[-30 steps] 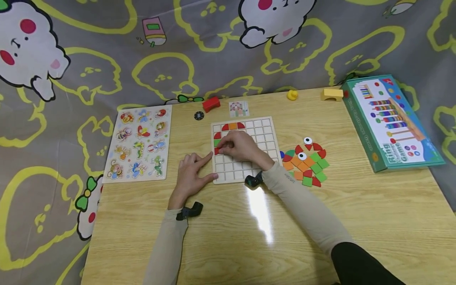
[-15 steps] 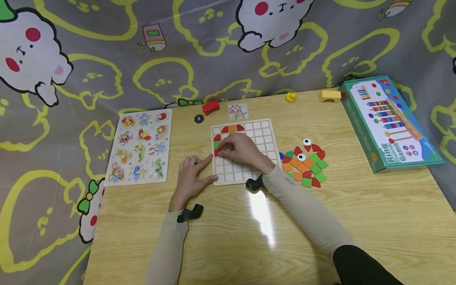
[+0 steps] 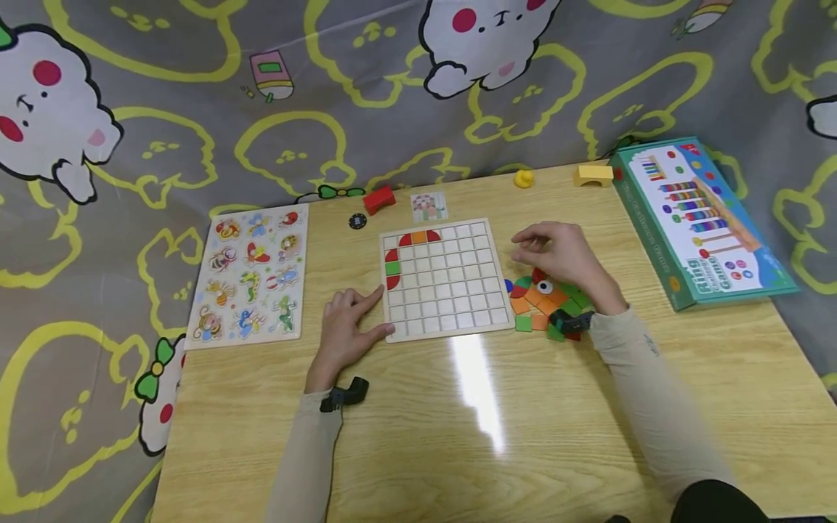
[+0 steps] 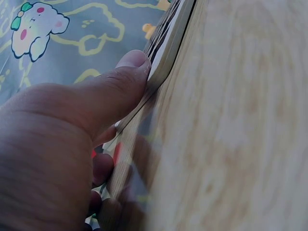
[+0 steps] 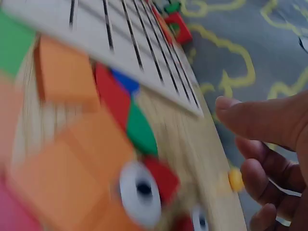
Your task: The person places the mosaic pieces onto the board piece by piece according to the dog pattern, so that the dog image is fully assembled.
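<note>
A white wooden grid board (image 3: 445,280) lies mid-table, with red, orange and green pieces set in cells at its upper left. My left hand (image 3: 346,330) rests at the board's left side, thumb and index finger spread and touching the edge near the lower left corner. Over the pile of loose coloured pieces (image 3: 546,301) to the right of the board hovers my right hand (image 3: 556,250), its fingers loosely bent and nothing visible between them. In the right wrist view, orange squares (image 5: 67,72), a green piece (image 5: 141,130) and a round eye piece (image 5: 139,192) lie below the hand.
An insect puzzle board (image 3: 248,276) lies on the left. Along the back are a black round chip (image 3: 357,221), a red block (image 3: 379,200), a picture card (image 3: 429,207), a yellow duck (image 3: 523,179) and a yellow arch block (image 3: 593,176). A game box (image 3: 702,225) stands at right.
My right hand has left the red piece on the board's left column and moved right, over the loose pieces. That red piece stays in its cell. My left hand keeps its place.
</note>
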Action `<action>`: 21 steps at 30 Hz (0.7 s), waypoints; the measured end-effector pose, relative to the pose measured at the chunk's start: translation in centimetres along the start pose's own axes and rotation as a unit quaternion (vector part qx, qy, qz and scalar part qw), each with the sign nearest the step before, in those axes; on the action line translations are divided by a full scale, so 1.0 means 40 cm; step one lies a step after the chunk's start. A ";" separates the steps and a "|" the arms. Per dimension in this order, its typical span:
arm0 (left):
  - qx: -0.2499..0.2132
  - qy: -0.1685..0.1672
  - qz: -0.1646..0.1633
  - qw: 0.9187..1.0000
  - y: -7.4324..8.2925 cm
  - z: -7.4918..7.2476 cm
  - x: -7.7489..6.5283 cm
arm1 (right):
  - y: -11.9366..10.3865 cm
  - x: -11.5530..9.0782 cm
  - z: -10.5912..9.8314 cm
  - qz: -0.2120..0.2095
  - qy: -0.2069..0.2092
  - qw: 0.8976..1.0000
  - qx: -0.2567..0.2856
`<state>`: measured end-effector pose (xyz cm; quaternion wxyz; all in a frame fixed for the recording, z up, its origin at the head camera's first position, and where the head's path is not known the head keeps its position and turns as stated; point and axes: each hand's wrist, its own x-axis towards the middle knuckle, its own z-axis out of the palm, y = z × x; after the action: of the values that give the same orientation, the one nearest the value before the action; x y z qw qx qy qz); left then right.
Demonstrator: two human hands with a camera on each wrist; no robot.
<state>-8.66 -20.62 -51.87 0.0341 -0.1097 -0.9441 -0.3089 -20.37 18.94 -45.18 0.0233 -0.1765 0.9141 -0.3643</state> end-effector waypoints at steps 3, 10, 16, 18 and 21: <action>0.000 0.000 -0.001 1.000 0.000 -0.001 -0.002 | 0.050 -0.031 -0.049 0.041 -0.004 0.999 -0.025; -0.005 0.000 0.001 1.000 0.002 -0.004 -0.006 | 0.118 -0.066 -0.071 0.068 -0.035 0.996 -0.054; -0.007 0.001 0.001 1.000 -0.001 -0.003 -0.005 | 0.127 -0.059 -0.059 0.076 -0.049 0.994 -0.060; -0.007 0.001 0.001 1.000 -0.001 -0.002 -0.004 | 0.123 -0.056 -0.061 0.083 -0.050 0.994 -0.058; -0.005 -0.001 0.001 1.000 -0.001 -0.001 -0.002 | 0.120 -0.053 -0.065 0.093 -0.055 0.992 -0.058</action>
<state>-8.61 -20.69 -51.88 0.0328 -0.1111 -0.9425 -0.3135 -20.29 24.61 -46.70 0.0968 -0.1113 0.9436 -0.2964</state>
